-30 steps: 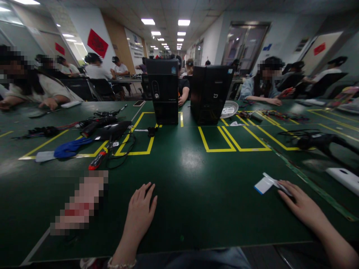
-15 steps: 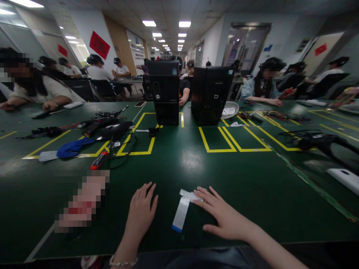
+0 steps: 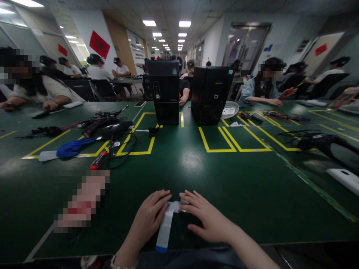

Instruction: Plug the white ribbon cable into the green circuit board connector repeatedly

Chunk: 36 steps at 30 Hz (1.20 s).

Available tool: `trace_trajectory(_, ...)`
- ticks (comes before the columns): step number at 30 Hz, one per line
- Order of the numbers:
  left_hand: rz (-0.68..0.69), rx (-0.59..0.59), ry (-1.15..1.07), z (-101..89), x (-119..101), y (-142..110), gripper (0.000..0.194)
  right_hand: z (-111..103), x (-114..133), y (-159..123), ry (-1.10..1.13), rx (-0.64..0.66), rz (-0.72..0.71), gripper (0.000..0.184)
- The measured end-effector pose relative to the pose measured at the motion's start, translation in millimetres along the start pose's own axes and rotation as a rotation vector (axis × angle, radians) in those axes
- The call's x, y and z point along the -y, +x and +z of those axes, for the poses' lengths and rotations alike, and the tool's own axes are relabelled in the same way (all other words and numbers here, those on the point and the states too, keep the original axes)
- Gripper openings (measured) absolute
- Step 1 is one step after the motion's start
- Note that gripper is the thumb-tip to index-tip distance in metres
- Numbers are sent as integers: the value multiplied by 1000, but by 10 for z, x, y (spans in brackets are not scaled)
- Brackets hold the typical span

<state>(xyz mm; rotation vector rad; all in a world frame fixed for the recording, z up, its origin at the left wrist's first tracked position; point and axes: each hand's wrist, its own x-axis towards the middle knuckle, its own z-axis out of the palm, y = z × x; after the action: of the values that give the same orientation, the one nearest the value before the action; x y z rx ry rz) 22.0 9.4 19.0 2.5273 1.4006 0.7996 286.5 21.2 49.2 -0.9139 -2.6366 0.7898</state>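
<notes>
A folded white flat ribbon cable (image 3: 165, 226) with a blue end lies on the green table (image 3: 193, 179) right in front of me. Its long strip points toward me, and a short part runs off to the right. My left hand (image 3: 153, 209) is at the cable's left edge, fingers stretched out, the thumb against or just over the strip. Over the right end of the cable, my right hand (image 3: 203, 216) rests with its fingers spread and partly hides it. Neither hand is closed around the cable.
Two black computer towers (image 3: 165, 93) stand farther back. At left lie a blue glove (image 3: 74, 147), a red-and-black screwdriver (image 3: 98, 160), cables and a pixelated item (image 3: 84, 201). To the right are a black cable bundle (image 3: 316, 140) and a white device (image 3: 344, 179). Co-workers sit around.
The ribbon cable has slid left and slightly toward me, with my right hand moving left along with it. My left hand has come right, up to the cable's edge.
</notes>
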Motion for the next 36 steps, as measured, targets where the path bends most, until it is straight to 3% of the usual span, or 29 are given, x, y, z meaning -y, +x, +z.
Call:
trace_trajectory(4,102,159,-94,-8,-189,22,33,64,-87,-60,-44,-140,125,45)
trace_trajectory(7,97,216,-83,-2,-246,50,36,72,-219,-158,-81,-241,240,42)
trace_trajectory(12,37,192,-30,15,-203,61,35,-223,-837,-644,-254,-447,415,47)
trace_trajectory(14,37,171,-19,31,-179,50,35,-455,-1174,-992,-406,-565,616,54)
trace_trajectory(17,55,143,-16,48,-165,42,34,-800,-1565,-1597,-580,-624,1078,72)
trace_trajectory(19,53,134,-15,49,-171,48,33,-953,-1703,-1967,-552,-643,1304,85)
trace_trajectory(21,41,140,-13,44,-184,57,33,-1019,-1774,-2251,-536,-741,1446,95)
trace_trajectory(24,29,143,-15,40,-196,65,33,-1010,-1861,-2488,-513,-877,1511,92)
trace_trajectory(26,29,140,-19,45,-194,65,33,-989,-1928,-2548,-480,-874,1506,88)
trace_trajectory(32,32,141,-16,60,-179,56,33,-1016,-2015,-2560,-462,-749,1492,88)
trace_trajectory(36,26,144,-13,56,-190,54,33,-1047,-2066,-2646,-478,-594,1473,93)
